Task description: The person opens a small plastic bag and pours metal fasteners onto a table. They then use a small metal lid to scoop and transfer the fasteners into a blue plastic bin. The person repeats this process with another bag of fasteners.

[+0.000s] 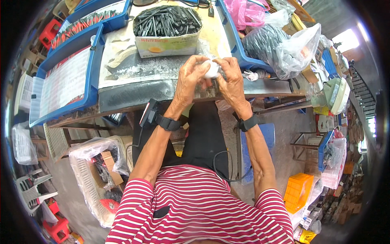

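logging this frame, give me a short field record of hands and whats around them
left hand: gripping a small white object
right hand: gripping the same object
object kind: cannot tell
wrists: black bands
behind hands: cardboard box filled with thin black sticks
left side: blue trays
right side: clear plastic bags
surface: worn worktable

A small assembly workshop is shown. A worn worktop is set at the centre, and a cardboard box heaped with black strips is placed at its far side. Blue trays of sorted parts are ranged on the left. Clear plastic bags of dark pieces are piled at the far right. Crates, baskets and cartons are stacked on the concrete floor on both sides, and a metal stair is seen at the right.
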The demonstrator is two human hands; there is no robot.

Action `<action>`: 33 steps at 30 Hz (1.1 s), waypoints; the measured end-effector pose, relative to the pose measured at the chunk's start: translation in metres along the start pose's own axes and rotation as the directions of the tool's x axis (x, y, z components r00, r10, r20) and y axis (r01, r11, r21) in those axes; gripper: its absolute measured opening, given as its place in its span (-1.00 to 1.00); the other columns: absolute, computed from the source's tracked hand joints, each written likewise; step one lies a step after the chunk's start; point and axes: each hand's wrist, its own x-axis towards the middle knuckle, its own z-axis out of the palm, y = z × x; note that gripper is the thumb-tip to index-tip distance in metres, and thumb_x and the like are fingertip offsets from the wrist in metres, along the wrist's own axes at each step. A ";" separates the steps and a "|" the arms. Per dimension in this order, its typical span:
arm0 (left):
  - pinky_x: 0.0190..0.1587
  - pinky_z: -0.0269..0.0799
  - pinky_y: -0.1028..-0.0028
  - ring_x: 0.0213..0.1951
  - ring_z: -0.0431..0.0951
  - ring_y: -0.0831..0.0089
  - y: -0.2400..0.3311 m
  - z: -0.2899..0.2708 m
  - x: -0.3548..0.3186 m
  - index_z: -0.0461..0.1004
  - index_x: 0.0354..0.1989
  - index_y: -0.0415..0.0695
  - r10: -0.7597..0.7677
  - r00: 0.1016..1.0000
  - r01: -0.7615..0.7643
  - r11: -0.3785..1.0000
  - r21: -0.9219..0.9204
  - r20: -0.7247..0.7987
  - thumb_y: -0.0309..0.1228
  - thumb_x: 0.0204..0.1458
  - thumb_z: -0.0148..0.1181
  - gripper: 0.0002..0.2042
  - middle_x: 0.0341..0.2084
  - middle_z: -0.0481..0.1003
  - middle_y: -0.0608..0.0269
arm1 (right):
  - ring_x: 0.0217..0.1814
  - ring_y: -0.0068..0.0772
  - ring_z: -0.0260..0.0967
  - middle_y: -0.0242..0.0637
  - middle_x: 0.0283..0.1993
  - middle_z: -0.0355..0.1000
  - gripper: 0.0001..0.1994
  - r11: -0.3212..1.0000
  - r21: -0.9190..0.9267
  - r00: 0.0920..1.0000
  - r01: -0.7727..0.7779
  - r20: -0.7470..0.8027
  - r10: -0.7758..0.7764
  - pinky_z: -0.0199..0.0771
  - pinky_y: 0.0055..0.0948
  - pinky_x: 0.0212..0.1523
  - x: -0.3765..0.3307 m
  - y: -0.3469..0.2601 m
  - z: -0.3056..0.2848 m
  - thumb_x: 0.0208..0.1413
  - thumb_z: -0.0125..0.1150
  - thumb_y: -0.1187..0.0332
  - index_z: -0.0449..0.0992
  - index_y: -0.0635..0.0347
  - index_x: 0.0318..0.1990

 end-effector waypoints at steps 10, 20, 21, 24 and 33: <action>-0.05 0.33 0.48 -0.07 0.34 0.40 0.001 0.015 0.025 0.28 0.13 -0.15 0.380 0.925 -0.270 0.701 0.660 -0.026 -0.58 -0.08 0.00 -0.51 -0.09 0.40 0.21 | -0.29 -0.60 0.25 -0.42 -0.30 0.32 -0.82 0.577 0.702 0.881 -0.418 0.158 0.446 0.27 -0.57 -0.26 0.018 0.017 -0.001 0.00 0.14 0.48 0.49 0.36 -0.23; -0.09 0.16 0.34 -0.16 0.35 0.30 -0.027 0.018 0.051 0.56 -0.29 -0.10 0.328 0.934 -0.152 0.721 0.676 -0.141 -0.39 -0.04 0.14 -0.84 -0.29 0.52 0.33 | -0.42 -0.65 0.24 -0.35 -0.33 0.40 -0.77 0.499 0.721 0.822 -0.481 0.173 0.542 0.31 -0.60 -0.39 0.017 0.024 0.002 0.01 0.20 0.46 0.42 0.41 -0.19; -0.10 0.15 0.35 -0.17 0.36 0.31 -0.028 0.018 0.052 0.56 -0.29 -0.10 0.310 0.938 -0.126 0.723 0.679 -0.157 -0.37 -0.04 0.15 -0.84 -0.29 0.52 0.33 | -0.42 -0.65 0.24 -0.35 -0.34 0.40 -0.75 0.500 0.744 0.822 -0.444 0.116 0.557 0.31 -0.59 -0.41 0.017 0.023 0.004 0.00 0.21 0.46 0.40 0.41 -0.18; -0.11 0.15 0.34 -0.24 0.39 0.31 -0.028 0.018 0.054 0.55 -0.36 -0.11 0.331 0.924 -0.117 0.719 0.685 -0.190 -0.32 -0.08 0.17 -0.83 -0.37 0.53 0.30 | -0.39 -0.58 0.29 -0.33 -0.40 0.37 -0.77 0.705 0.507 0.814 -0.497 -0.010 0.581 0.33 -0.53 -0.41 0.017 0.022 0.009 0.00 0.22 0.48 0.37 0.35 -0.21; -0.24 0.15 0.25 -0.34 0.38 0.21 -0.026 0.040 0.035 0.44 -0.49 -0.17 0.423 0.874 -0.070 0.597 0.799 -0.239 -0.44 -0.16 0.10 -0.92 -0.52 0.46 0.16 | -0.38 -0.21 0.36 -0.18 -0.41 0.37 -0.93 0.961 0.219 0.956 -0.172 -0.200 0.216 0.35 -0.36 -0.34 0.011 0.009 0.005 -0.07 0.12 0.59 0.43 0.30 -0.38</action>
